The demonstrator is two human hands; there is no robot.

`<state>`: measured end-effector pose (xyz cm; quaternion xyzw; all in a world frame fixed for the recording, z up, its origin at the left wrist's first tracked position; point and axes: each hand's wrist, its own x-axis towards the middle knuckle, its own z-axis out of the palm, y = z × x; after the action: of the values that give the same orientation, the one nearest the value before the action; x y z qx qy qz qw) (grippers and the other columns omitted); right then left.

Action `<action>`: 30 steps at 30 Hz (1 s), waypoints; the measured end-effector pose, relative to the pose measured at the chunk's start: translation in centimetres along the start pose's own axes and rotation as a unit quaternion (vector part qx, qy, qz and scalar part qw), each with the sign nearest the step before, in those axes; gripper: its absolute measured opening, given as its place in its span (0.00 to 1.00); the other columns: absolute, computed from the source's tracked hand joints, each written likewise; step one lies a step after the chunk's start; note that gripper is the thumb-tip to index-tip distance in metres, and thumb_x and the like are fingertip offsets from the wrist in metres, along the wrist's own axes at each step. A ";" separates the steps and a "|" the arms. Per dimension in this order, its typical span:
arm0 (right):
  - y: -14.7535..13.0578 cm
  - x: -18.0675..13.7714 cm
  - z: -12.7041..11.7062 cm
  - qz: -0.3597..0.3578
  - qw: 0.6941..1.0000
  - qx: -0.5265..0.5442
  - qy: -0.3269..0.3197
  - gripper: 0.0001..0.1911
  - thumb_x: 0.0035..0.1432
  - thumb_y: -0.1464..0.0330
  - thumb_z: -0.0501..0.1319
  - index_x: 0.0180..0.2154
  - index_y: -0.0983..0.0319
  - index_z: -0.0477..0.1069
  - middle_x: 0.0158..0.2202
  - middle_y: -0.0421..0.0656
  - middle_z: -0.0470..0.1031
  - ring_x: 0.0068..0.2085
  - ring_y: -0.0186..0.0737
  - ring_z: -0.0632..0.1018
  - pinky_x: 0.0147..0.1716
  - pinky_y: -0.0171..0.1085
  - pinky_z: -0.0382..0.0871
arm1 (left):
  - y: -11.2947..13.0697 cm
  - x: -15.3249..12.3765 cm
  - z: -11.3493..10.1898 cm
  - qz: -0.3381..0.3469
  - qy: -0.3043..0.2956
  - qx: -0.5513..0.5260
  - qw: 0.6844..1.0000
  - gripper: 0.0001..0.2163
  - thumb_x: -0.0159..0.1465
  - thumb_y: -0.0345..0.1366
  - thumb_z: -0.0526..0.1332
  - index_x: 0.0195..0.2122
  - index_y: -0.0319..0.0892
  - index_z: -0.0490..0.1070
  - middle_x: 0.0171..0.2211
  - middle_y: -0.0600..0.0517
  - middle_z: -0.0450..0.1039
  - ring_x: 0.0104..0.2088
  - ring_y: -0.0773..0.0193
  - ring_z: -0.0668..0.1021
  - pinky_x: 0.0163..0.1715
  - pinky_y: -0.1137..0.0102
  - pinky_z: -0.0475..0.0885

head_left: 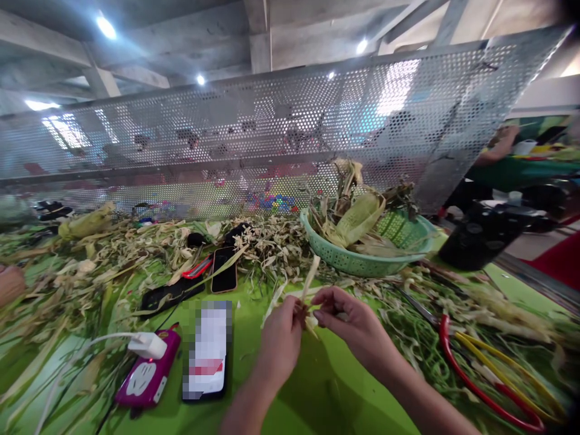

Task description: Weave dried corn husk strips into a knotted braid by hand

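Note:
Just above the green table, a pale strip of corn husk [310, 275] stands up from between the fingers of my left hand [281, 332], which is closed on it. Close beside it on the right, my right hand [353, 326] has its fingers curled, thumb and fingertips pinching the lower part of the husk. Another light husk piece shows below the fingertips. The exact grip between the hands is partly hidden by the fingers.
A green basket [362, 260] holds husks. Red-handled scissors [471, 380] lie right, near a black container [484, 235]. At left are a lit phone [206, 350], a purple power strip [147, 374], a dark phone [224, 270] and another person's hand [11, 284]. A perforated metal screen [254, 145] stands behind.

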<state>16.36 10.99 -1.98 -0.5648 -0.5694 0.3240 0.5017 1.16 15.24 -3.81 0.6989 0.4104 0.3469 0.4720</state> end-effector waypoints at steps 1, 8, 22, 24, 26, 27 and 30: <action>0.0 0.0 0.0 0.012 1.000 0.026 0.007 0.08 0.53 0.66 0.62 0.36 0.61 0.70 0.26 0.39 0.71 0.29 0.37 0.72 0.28 0.33 0.67 | 0.1 -0.1 0.1 0.006 -0.007 0.009 1.000 0.05 0.64 0.33 0.54 0.34 0.45 0.69 0.30 0.50 0.72 0.31 0.60 0.70 0.30 0.70 0.56; 0.3 0.3 0.1 0.054 0.993 0.099 0.020 0.14 0.52 0.58 0.64 0.35 0.62 0.69 0.27 0.41 0.71 0.26 0.35 0.71 0.22 0.33 0.66 | 0.6 -0.5 0.5 0.037 -0.056 0.040 0.997 0.06 0.64 0.34 0.54 0.32 0.45 0.69 0.29 0.51 0.73 0.28 0.62 0.69 0.28 0.71 0.54; -0.2 -0.3 -0.2 -0.044 0.999 -0.025 0.014 0.07 0.63 0.62 0.55 0.39 0.59 0.65 0.33 0.42 0.71 0.33 0.39 0.74 0.33 0.36 0.69 | 0.7 -0.2 0.2 -0.017 -0.031 -0.071 0.997 0.11 0.64 0.44 0.54 0.33 0.44 0.71 0.25 0.53 0.68 0.29 0.61 0.69 0.33 0.70 0.61; 0.3 -0.3 -0.1 -0.057 0.994 -0.091 0.020 0.04 0.62 0.66 0.56 0.39 0.58 0.64 0.33 0.41 0.71 0.32 0.39 0.74 0.33 0.36 0.68 | 0.9 -0.3 0.2 -0.007 -0.030 -0.086 0.996 0.11 0.64 0.43 0.54 0.35 0.44 0.71 0.25 0.53 0.67 0.29 0.61 0.68 0.34 0.70 0.62; 0.6 -0.2 0.0 -0.077 0.989 -0.126 0.020 0.05 0.61 0.68 0.55 0.41 0.58 0.63 0.33 0.41 0.71 0.32 0.39 0.74 0.33 0.36 0.67 | 1.0 -0.3 0.2 0.001 -0.030 -0.094 0.995 0.10 0.65 0.42 0.54 0.35 0.44 0.72 0.26 0.53 0.66 0.29 0.62 0.68 0.35 0.70 0.62; 0.6 -0.1 0.0 -0.087 0.988 -0.130 0.016 0.05 0.61 0.69 0.55 0.41 0.58 0.62 0.33 0.41 0.71 0.32 0.38 0.74 0.33 0.36 0.67 | 1.1 -0.3 0.2 0.003 -0.031 -0.098 0.995 0.10 0.64 0.42 0.54 0.35 0.44 0.72 0.26 0.53 0.66 0.29 0.62 0.68 0.35 0.69 0.62; 0.5 0.0 0.0 -0.092 0.988 -0.127 0.004 0.02 0.61 0.69 0.56 0.38 0.58 0.64 0.32 0.40 0.71 0.32 0.38 0.74 0.34 0.36 0.67 | 1.0 -0.3 0.2 0.005 -0.028 -0.115 0.993 0.10 0.64 0.42 0.55 0.34 0.44 0.71 0.26 0.53 0.67 0.29 0.62 0.68 0.35 0.69 0.63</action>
<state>16.55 11.06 -2.44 -0.5707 -0.6530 0.1995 0.4561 1.40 14.71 -2.97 0.6512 0.3508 0.3741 0.5594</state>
